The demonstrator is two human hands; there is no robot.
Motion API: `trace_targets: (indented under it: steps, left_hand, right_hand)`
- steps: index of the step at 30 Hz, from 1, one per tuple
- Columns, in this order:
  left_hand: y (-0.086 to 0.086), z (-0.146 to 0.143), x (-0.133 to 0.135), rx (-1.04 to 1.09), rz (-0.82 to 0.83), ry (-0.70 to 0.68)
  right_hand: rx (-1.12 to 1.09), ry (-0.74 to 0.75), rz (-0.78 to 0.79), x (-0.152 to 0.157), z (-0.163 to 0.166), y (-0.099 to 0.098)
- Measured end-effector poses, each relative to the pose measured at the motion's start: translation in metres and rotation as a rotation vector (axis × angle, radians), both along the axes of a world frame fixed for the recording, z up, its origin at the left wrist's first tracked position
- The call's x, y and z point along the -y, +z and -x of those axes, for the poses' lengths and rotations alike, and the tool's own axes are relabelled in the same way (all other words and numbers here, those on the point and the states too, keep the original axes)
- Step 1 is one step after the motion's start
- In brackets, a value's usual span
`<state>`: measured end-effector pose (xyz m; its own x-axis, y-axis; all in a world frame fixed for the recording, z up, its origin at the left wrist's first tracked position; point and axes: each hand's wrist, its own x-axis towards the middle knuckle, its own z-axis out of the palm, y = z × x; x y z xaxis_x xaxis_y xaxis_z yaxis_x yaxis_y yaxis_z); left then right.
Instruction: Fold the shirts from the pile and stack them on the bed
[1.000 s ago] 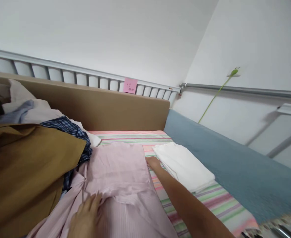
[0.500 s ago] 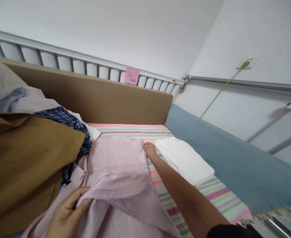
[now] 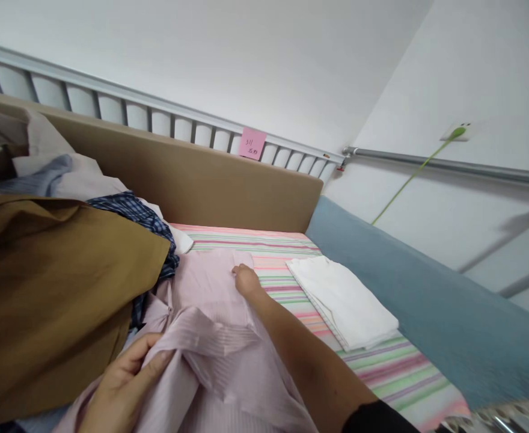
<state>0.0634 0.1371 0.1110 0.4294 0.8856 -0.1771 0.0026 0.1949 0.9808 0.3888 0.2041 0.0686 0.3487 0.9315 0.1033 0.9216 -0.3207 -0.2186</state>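
Observation:
A pale pink, finely striped shirt (image 3: 210,282) lies spread across the bed, its near part bunched and lifted. At the lower left, my left hand (image 3: 127,379) pinches a raised fold of it between thumb and fingers. My right hand (image 3: 246,279) reaches to the shirt's far right side, its fingers curled closed on the cloth there. My right forearm covers part of the shirt's right edge. To the right of that arm lies a folded white cloth (image 3: 345,300), apart from both hands.
A brown garment (image 3: 66,270), a dark blue checked one (image 3: 142,216) and other clothes are heaped on the left. Beneath is a striped sheet (image 3: 282,288). A tan padded board (image 3: 201,186) and a blue panel (image 3: 395,282) border the bed. A pink note (image 3: 252,143) hangs on the radiator (image 3: 138,117).
My right hand has moved left, and the shirt's far right edge has come inward with it. The gap to the white cloth is wider. My left hand keeps its pinch; the view has shifted slightly.

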Motion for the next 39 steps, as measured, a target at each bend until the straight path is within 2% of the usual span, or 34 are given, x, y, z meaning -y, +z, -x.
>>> trace_targets:
  steps: [3, 6, 8, 10, 14, 16, 18, 21, 23, 28, 33, 36, 39]
  left_hand:
    - [0.003, -0.001, 0.001, 0.004, 0.050, 0.019]
    - [0.011, -0.003, 0.003, 0.005, 0.161, 0.090]
    - [0.013, -0.004, 0.003, 0.020, 0.241, 0.142]
    - [0.013, -0.006, 0.002, 0.037, 0.270, 0.183]
    - [0.006, -0.012, 0.001, 0.065, 0.238, 0.231]
    - [0.000, -0.016, 0.001, 0.069, 0.217, 0.264]
    - [-0.006, -0.020, 0.001, 0.058, 0.192, 0.310]
    - [-0.013, -0.026, -0.002, 0.019, 0.132, 0.355]
    - [-0.012, -0.027, -0.005, -0.069, 0.037, 0.341]
    - [0.003, -0.026, -0.016, -0.401, -0.282, 0.296]
    - [0.016, -0.032, -0.024, -0.554, -0.410, 0.275]
    - [0.014, -0.036, -0.026, -0.623, -0.463, 0.194]
    - [0.004, -0.030, -0.028, -0.702, -0.470, 0.145]
  right_hand:
    - [-0.043, -0.005, -0.054, 0.008, 0.003, 0.006]
    - [-0.101, -0.017, -0.115, 0.043, 0.003, 0.021]
    - [-0.142, -0.019, -0.142, 0.088, 0.004, 0.030]
    - [-0.205, -0.014, -0.181, 0.146, 0.008, 0.034]
    - [-0.391, -0.082, -0.227, 0.269, 0.031, 0.023]
    - [-0.446, -0.180, -0.201, 0.311, 0.049, 0.013]
    - [-0.450, -0.243, -0.173, 0.335, 0.067, 0.006]
    - [-0.374, -0.244, -0.142, 0.346, 0.087, 0.009]
    - [-0.301, -0.220, -0.135, 0.347, 0.093, 0.014]
    - [-0.131, -0.064, -0.100, 0.353, 0.096, 0.014]
    - [-0.086, 0.034, -0.006, 0.357, 0.101, 0.011]
    - [-0.182, 0.042, -0.098, 0.352, 0.100, 0.024]
    - [-0.248, 0.091, -0.251, 0.335, 0.093, 0.032]
